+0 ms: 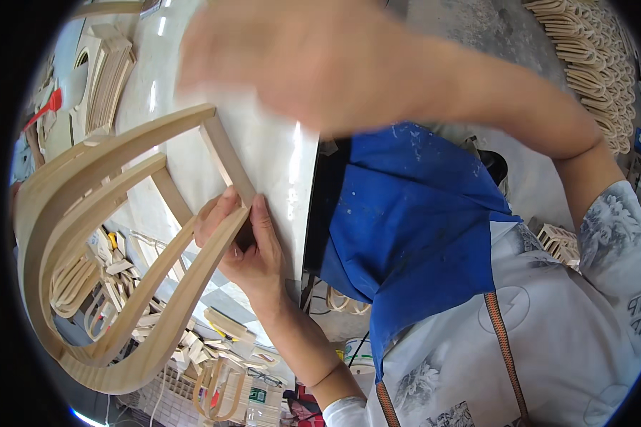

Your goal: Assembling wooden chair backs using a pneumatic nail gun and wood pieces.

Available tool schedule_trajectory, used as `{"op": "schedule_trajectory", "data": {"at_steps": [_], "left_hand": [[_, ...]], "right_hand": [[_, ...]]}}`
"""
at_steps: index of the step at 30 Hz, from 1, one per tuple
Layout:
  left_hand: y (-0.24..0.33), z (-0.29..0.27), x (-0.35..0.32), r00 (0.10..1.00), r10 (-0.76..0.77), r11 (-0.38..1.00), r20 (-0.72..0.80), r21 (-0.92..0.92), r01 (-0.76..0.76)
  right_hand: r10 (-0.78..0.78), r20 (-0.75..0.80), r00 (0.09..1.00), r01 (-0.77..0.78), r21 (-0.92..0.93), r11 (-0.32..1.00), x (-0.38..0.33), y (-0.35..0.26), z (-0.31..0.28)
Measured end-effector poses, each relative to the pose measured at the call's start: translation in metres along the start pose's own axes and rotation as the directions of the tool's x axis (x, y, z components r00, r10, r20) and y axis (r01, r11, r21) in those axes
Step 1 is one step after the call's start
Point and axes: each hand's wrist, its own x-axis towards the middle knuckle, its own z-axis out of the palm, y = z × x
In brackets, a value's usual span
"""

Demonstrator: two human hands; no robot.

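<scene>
A pale bentwood frame (146, 345) spreads across the left side of the view. It has curved U-shaped rails, one above another, and straight crossbars near their ends. My left hand (253, 245) is closed around the corner where a crossbar (224, 153) meets the end of a rail, with fingers on both sides of the wood. Above the light worktable (278, 164), my right hand (299, 64) is smeared by motion, beyond the frame's upper rail end. Its fingers cannot be made out, nor whether it holds anything.
Stacked curved wooden pieces (110, 78) stand at the upper left, beside a red-handled tool (50, 107). Loose wood offcuts (192, 349) lie below the frame, near a clear bottle with a green label (260, 402). Bundled wooden loops (584, 64) fill the upper right. A blue apron (420, 213) covers my lap.
</scene>
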Motion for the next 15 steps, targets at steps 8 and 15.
{"op": "schedule_trajectory", "data": {"at_steps": [8, 15], "left_hand": [[-0.002, -0.003, 0.0, 0.998, -0.063, 0.995, 0.013, -0.07, 0.064], [-0.009, 0.004, -0.003, 0.999, -0.052, 0.992, -0.009, -0.112, 0.051]], "right_hand": [[0.131, 0.464, 0.876, 0.114, -0.464, 0.878, 0.014, 0.068, -0.074], [0.344, 0.717, 0.607, -0.104, -0.357, 0.928, 0.056, 0.048, -0.097]]}}
